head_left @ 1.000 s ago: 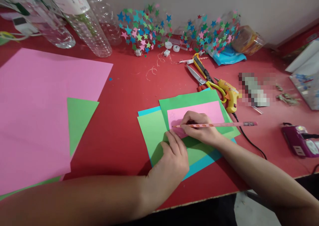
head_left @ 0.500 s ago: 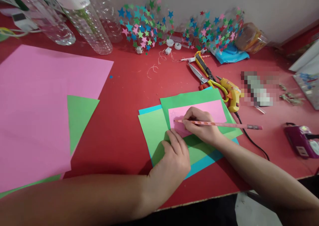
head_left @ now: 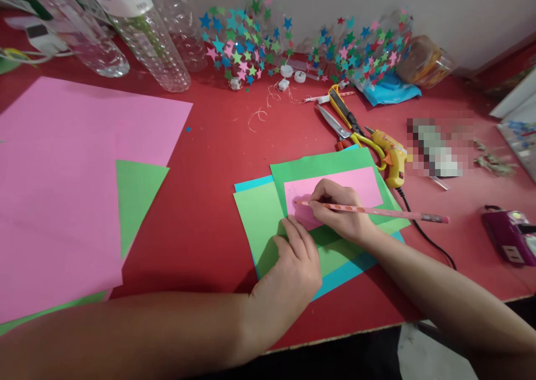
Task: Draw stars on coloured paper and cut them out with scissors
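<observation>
My right hand [head_left: 340, 207] pinches a pink patterned pencil [head_left: 389, 212], its tip on a pink paper strip [head_left: 358, 189]. A small star outline is faintly drawn near the strip's left end. Under the strip lie green paper [head_left: 322, 162], light green paper [head_left: 257, 207] and blue paper [head_left: 347, 274], overlapping one another. My left hand [head_left: 295, 251] rests on the stack, its fingers stretched flat and the fingertips at the lower left edge of the pink strip. The thumb side is turned partly from view.
Scissors [head_left: 335, 120], a box cutter [head_left: 345, 109] and a yellow glue gun [head_left: 391, 157] lie just behind the stack. Plastic bottles [head_left: 154, 51] and clear containers with paper stars [head_left: 243, 45] line the wall. Large pink sheets [head_left: 58, 201] cover the left side. A purple device [head_left: 508, 236] sits right.
Both hands stay in place on the paper. The pencil's eraser end has tilted slightly lower to the right; the whole view has shifted a little.
</observation>
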The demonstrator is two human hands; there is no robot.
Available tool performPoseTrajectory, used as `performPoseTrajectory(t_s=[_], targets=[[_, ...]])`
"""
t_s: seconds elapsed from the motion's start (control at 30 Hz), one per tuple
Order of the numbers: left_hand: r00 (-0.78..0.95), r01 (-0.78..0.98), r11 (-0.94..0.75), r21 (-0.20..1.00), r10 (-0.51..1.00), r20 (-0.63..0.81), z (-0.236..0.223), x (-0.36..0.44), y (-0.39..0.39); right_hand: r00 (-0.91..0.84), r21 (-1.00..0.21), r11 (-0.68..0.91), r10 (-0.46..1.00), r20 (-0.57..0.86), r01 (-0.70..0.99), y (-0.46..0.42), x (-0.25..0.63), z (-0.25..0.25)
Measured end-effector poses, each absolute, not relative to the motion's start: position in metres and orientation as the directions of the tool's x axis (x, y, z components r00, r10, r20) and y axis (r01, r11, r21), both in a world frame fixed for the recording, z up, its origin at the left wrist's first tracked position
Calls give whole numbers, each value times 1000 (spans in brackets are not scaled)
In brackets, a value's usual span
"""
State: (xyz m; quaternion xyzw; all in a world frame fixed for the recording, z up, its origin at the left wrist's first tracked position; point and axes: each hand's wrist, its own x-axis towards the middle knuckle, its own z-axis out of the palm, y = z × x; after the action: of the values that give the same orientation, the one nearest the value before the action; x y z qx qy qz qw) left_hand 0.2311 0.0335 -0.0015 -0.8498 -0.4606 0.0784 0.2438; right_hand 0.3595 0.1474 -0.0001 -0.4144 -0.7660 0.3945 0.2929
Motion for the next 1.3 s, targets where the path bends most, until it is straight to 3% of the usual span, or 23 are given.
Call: performPoseTrajectory(t_s=[0.53,1.3], targets=[[574,744,-469,-475,814,95,-1,231,34,-567,-850,361,819,92,383,148,368,-2],[568,734,-457,-503,818,86,-1,231,33,-539,-853,332,839,71,404,143,358,-1]])
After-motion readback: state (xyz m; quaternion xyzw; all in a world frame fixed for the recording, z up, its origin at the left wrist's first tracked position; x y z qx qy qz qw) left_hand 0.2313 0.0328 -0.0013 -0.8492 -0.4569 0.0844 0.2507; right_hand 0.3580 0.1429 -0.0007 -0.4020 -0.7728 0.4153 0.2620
